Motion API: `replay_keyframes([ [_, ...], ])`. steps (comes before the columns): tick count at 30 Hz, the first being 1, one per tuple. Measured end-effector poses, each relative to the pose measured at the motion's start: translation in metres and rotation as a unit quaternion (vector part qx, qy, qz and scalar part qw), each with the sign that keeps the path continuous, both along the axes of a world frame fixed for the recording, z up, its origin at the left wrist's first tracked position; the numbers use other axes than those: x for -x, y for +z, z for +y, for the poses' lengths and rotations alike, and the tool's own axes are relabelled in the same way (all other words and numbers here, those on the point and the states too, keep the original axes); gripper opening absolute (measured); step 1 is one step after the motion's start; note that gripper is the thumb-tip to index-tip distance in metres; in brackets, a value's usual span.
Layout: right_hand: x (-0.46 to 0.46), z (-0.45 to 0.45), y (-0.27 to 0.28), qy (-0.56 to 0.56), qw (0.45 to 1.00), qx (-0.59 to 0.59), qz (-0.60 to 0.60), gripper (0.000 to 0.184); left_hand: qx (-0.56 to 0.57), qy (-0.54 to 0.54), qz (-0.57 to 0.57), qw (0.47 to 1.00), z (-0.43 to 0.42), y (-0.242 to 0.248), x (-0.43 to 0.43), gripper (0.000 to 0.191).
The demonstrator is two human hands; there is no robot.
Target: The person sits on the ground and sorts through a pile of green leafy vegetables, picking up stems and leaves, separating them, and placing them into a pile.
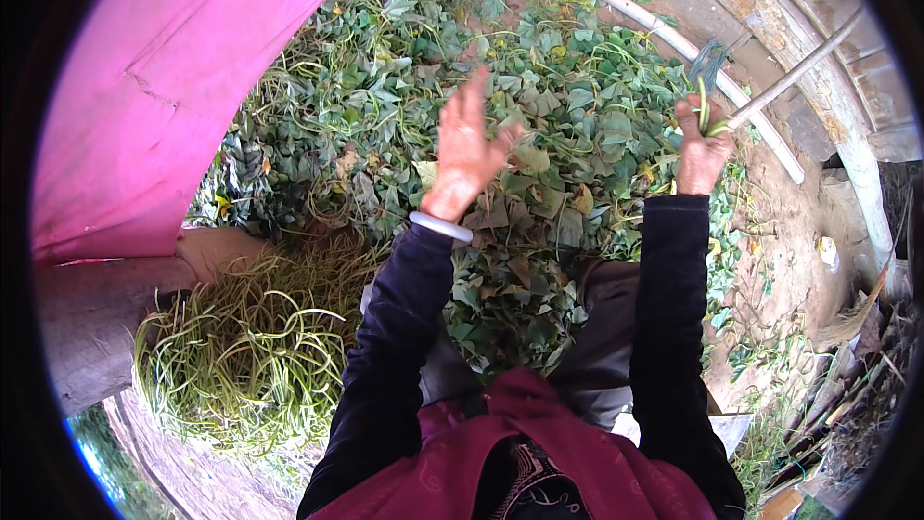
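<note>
My left hand (465, 148) hovers, slightly blurred, over a wide heap of green heart-shaped leaves (570, 97). Its fingers are spread, nothing shows in them, and a pale bangle (441, 227) circles the wrist. Off to the right, my right hand (702, 148) pinches a few green leaf stalks (703, 107) between thumb and fingers. A thin wooden stick (798, 76) meets the stalks in the view; whether they touch, I cannot tell. Beside my left forearm lies a large pile of bare, pale-green stalks (245, 361). More leaves (516, 303) cover the ground between my legs.
A pink sheet (180, 72) hangs at upper left, above a thick log (108, 318). Behind the leaves run a white pole (650, 18) and a pale peeling beam (808, 72). Bluish twine (709, 63) hangs by the pole. Sticks and debris (844, 412) lie at right.
</note>
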State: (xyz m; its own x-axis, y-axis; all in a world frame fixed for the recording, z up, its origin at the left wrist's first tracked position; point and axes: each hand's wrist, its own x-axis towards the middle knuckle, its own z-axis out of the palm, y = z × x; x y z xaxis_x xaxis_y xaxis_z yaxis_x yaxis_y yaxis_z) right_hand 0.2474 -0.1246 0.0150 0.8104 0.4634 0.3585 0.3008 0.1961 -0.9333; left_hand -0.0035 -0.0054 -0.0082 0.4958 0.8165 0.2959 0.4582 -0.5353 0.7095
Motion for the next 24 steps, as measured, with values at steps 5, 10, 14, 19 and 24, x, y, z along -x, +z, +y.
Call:
replay_keyframes([
  [5,0.025,0.016,-0.068,0.204,0.896,0.381,-0.102,0.011,0.023,0.099,-0.085,0.991,0.019,0.004,0.018,0.046],
  [10,0.061,-0.001,-0.170,0.479,0.479,0.529,-0.511,0.018,-0.008,0.085,-0.061,0.994,0.020,0.001,0.025,0.038],
  [14,0.065,-0.020,-0.223,0.545,0.396,0.462,-0.577,0.013,0.009,0.087,-0.072,0.994,0.019,0.003,0.028,0.034],
  [19,0.067,-0.028,-0.237,0.521,0.417,0.398,-0.629,0.010,0.008,0.093,-0.091,0.991,0.020,0.005,0.031,0.030],
  [24,0.052,0.008,-0.194,0.471,0.434,0.528,-0.558,0.017,0.035,0.083,-0.054,0.994,0.022,0.003,0.038,0.029],
])
